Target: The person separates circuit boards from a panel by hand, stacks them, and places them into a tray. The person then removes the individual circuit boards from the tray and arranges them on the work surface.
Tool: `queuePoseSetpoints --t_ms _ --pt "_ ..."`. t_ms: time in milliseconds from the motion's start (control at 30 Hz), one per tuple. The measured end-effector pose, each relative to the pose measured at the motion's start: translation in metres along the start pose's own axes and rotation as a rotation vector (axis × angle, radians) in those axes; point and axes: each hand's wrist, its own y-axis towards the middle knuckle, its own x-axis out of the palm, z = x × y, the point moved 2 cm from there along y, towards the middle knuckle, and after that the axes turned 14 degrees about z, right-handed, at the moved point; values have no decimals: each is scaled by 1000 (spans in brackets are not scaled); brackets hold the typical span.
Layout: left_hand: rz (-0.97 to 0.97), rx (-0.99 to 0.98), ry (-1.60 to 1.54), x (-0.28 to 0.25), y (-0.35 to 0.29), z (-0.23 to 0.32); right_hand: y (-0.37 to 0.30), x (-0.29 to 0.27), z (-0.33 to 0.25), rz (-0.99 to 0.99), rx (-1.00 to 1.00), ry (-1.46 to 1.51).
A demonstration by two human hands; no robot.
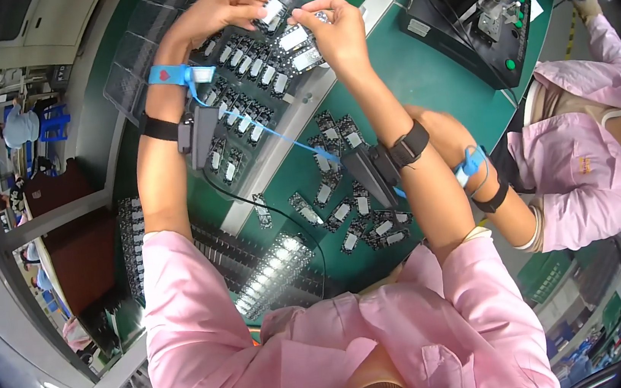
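Nearest, pink sleeves frame dark ribbed strips on the green table, their surface bright with glare. Just beyond and to the right lie loose circuit boards with white labels, pointing in mixed directions: one at the left stands nearly lengthwise to the view, its neighbour slants from upper left to lower right, and several others overlap with crossing axes.

Across a pale metal rail, more boards sit in rows in a clear plastic tray, their long axes mostly parallel, running from lower left to upper right.

Above these rows, the left hand pinches a labelled circuit board between thumb and fingers. Its long axis appears to slant up to the right; blur hides which end leads. The right hand has thumb and forefinger close together at another labelled board, tilted gently up to the right; whether it grips that board I cannot tell.

Off to the right stands a black machine with green buttons, near a co-worker in pink.
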Motion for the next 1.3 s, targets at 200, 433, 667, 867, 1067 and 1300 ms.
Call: queuePoseSetpoints --t_ms 200,433,667,867,1067,1300 --pt "795 19 625 -115 54 -157 -38 -32 -17 -201 244 215" --pt "988 -209 865 -52 75 -215 -119 -113 -37 -321 564 129" --pt "1470 -60 1219 -22 12 -106 -136 -150 -44 -270 582 122" --pt "833 -117 -226 -55 -122 5 -145 -169 -70 -377 590 24" --pt "1239 167 -588 27 -242 195 -139 -185 -74 -559 343 -219" --pt "1334 334 -443 57 -364 179 -127 -93 -77 -944 146 -477"
